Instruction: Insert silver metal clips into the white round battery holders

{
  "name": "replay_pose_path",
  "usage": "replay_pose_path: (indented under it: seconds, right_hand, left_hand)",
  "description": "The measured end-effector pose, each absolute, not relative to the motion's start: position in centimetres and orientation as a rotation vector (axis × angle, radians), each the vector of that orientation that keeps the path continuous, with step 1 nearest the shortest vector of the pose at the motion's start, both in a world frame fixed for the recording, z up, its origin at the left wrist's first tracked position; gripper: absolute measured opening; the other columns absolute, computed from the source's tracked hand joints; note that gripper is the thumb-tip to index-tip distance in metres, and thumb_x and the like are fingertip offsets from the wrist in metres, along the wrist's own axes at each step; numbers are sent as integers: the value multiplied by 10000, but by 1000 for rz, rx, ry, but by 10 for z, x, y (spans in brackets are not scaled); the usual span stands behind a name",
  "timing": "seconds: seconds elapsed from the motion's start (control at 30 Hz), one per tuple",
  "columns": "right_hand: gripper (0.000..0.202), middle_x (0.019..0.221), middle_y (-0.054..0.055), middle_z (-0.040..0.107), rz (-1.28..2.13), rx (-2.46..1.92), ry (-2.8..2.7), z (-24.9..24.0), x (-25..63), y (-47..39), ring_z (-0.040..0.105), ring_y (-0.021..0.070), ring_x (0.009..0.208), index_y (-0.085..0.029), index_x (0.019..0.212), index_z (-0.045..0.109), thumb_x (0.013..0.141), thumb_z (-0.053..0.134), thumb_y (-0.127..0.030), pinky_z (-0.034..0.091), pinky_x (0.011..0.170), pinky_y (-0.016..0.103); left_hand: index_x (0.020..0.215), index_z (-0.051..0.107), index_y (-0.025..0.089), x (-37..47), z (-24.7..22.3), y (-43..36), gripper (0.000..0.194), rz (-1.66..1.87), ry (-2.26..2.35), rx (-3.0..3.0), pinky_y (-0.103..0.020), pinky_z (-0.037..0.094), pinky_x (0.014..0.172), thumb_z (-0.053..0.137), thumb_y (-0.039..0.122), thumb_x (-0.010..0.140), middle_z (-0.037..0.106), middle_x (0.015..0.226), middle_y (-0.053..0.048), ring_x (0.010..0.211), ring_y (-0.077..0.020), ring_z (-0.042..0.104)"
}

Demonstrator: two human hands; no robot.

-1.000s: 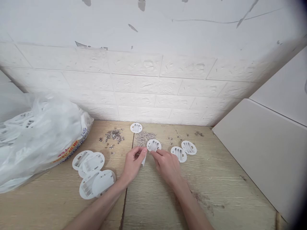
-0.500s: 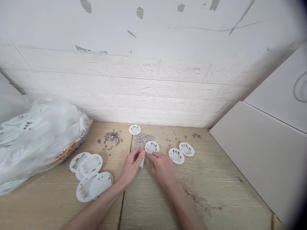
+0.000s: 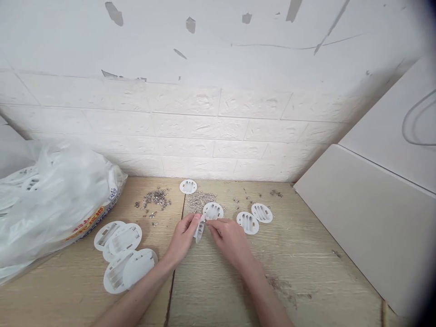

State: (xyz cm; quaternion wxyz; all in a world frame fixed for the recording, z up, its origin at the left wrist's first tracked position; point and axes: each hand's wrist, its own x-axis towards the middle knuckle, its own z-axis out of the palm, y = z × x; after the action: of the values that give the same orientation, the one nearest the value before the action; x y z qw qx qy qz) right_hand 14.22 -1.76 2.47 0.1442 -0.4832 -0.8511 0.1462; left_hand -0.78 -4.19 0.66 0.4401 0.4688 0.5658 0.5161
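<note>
My left hand grips a round white plastic battery holder, tilted nearly on edge so that its slotted face is turned toward the right. My right hand is closed in a pinch at the holder's upper edge. A small shiny metal contact shows at those fingertips, partly hidden. Just beyond the hands lies another round battery holder, and behind it is a pile of small metal contacts.
Several white holders overlap at the left, beside a full plastic bag. Two holders lie to the right, one near the wall. A darker metal pile sits left of the table seam. A white panel leans at the right.
The held holder has turned, so its slotted face now shows more. My right fingertips have shifted slightly at its edge. The whole view has moved a little.
</note>
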Motion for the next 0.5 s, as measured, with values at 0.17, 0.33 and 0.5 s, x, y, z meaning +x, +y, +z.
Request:
replay_pose_path:
  seconds: [0.17, 0.33, 0.5]
  right_hand:
    - [297, 863, -6, 699, 448, -1366, -2419, 25, 142, -18, 624, 159, 769, -283, 978, 689, 910, 402, -242, 326, 586, 241]
    - [295, 868, -5, 706, 483, -1355, -2382, 25, 141, -18, 633, 167, 779, -285, 974, 697, 904, 415, -236, 342, 601, 244]
    - [295, 916, 6, 712, 504, -1349, -2349, 23, 142, -17, 641, 173, 827, -276, 988, 697, 903, 418, -236, 368, 634, 243]
  left_hand:
    - [821, 639, 162, -9, 5, -41, 405, 1274, 1413, 1164, -263, 421, 715, 479, 535, 818, 633, 786, -27, 775, -181, 558]
    - [814, 634, 157, -9, 4, -41, 415, 1281, 1406, 1168, -278, 429, 742, 468, 538, 821, 640, 796, -34, 789, -187, 564]
    - [780, 615, 159, -10, 2, -41, 414, 1298, 1405, 1158, -278, 431, 734, 447, 533, 835, 634, 786, -30, 769, -178, 559]
